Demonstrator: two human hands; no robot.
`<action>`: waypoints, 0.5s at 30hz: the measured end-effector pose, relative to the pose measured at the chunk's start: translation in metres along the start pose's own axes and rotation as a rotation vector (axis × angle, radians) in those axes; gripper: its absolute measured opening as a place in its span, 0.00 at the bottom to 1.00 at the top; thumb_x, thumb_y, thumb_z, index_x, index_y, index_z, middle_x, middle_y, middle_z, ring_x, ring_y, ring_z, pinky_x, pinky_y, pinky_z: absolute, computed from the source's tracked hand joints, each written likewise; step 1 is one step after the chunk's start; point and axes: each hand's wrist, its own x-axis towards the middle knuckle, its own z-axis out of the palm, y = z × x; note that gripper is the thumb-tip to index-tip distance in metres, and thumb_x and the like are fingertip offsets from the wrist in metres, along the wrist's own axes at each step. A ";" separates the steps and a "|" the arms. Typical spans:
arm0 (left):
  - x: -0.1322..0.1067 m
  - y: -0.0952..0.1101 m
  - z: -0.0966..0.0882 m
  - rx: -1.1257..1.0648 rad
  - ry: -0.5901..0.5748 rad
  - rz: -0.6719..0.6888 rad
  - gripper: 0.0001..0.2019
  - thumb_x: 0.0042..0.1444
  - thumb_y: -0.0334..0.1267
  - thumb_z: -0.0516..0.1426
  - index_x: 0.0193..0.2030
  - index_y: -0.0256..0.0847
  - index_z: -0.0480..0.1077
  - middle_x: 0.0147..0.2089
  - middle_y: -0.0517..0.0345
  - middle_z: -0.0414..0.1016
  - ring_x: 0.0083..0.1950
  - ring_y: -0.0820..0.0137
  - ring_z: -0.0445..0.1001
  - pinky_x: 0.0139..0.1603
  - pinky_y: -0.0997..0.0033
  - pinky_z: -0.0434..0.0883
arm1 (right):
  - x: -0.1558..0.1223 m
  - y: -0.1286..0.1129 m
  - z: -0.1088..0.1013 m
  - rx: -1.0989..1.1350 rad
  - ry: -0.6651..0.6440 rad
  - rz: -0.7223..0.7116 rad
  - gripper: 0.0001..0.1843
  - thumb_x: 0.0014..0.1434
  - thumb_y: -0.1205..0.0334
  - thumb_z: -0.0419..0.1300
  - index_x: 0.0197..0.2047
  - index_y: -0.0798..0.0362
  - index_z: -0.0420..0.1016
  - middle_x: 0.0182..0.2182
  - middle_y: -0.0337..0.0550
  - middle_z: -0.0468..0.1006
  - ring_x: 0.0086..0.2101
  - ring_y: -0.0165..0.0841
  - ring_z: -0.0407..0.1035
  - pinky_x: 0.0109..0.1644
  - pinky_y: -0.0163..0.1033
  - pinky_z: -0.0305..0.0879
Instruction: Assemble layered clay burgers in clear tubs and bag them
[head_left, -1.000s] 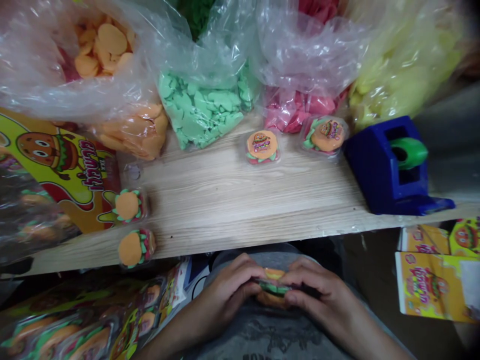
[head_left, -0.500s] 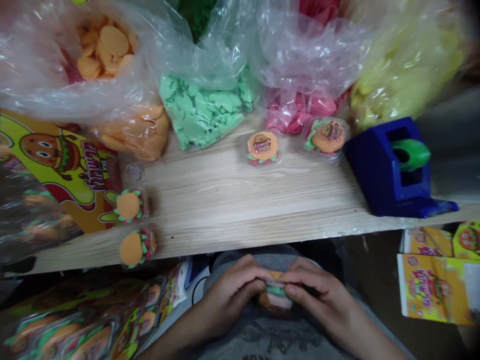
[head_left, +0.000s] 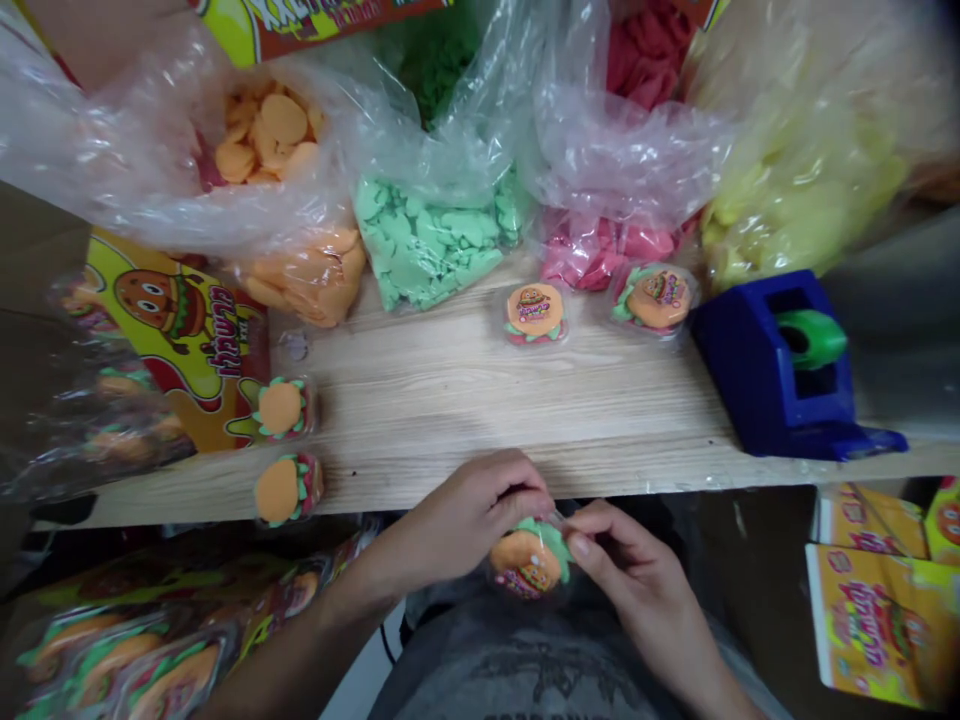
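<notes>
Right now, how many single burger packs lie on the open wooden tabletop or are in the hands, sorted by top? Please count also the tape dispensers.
Burger packs with printed top: 3 (held pack, back middle pack, back right pack)
Burger packs with plain orange top: 2 (upper left pack, lower left pack)
Tape dispenser: 1
Total: 6

The wooden table [head_left: 427, 400] is holding bags [head_left: 435, 240] of coloured pieces, four boxed burgers [head_left: 534, 312] and a blue tape holder [head_left: 761, 385].
</notes>
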 end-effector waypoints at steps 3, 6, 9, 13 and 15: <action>0.000 -0.007 0.005 -0.038 -0.012 -0.009 0.05 0.56 0.36 0.52 0.33 0.39 0.67 0.32 0.62 0.69 0.35 0.74 0.66 0.38 0.75 0.62 | -0.005 0.019 -0.002 0.029 0.050 0.054 0.12 0.54 0.53 0.58 0.28 0.53 0.71 0.25 0.38 0.68 0.27 0.28 0.61 0.32 0.31 0.59; -0.015 -0.025 0.020 -0.106 0.145 -0.087 0.06 0.55 0.39 0.52 0.35 0.39 0.65 0.33 0.60 0.67 0.36 0.73 0.66 0.38 0.75 0.63 | -0.009 0.029 -0.003 0.060 0.120 0.054 0.11 0.53 0.53 0.59 0.29 0.53 0.71 0.25 0.38 0.69 0.28 0.28 0.62 0.32 0.31 0.61; -0.032 -0.035 0.027 -0.127 0.257 -0.151 0.07 0.56 0.38 0.50 0.35 0.39 0.65 0.33 0.60 0.67 0.36 0.72 0.65 0.38 0.74 0.63 | -0.008 0.023 -0.001 0.053 0.109 0.020 0.12 0.52 0.53 0.59 0.27 0.53 0.71 0.24 0.38 0.69 0.27 0.28 0.63 0.32 0.31 0.61; -0.036 -0.030 0.016 -0.101 0.176 -0.113 0.07 0.57 0.36 0.49 0.33 0.39 0.66 0.32 0.61 0.68 0.36 0.73 0.66 0.37 0.76 0.63 | -0.005 0.009 0.003 -0.045 0.007 -0.041 0.09 0.54 0.56 0.58 0.29 0.52 0.72 0.25 0.38 0.69 0.28 0.28 0.64 0.33 0.30 0.62; -0.031 -0.024 0.007 -0.049 0.052 -0.067 0.07 0.57 0.35 0.49 0.33 0.40 0.67 0.33 0.61 0.69 0.36 0.74 0.66 0.38 0.76 0.62 | -0.003 0.004 0.004 -0.091 -0.047 -0.102 0.08 0.55 0.57 0.57 0.36 0.50 0.74 0.29 0.40 0.71 0.32 0.30 0.66 0.37 0.32 0.64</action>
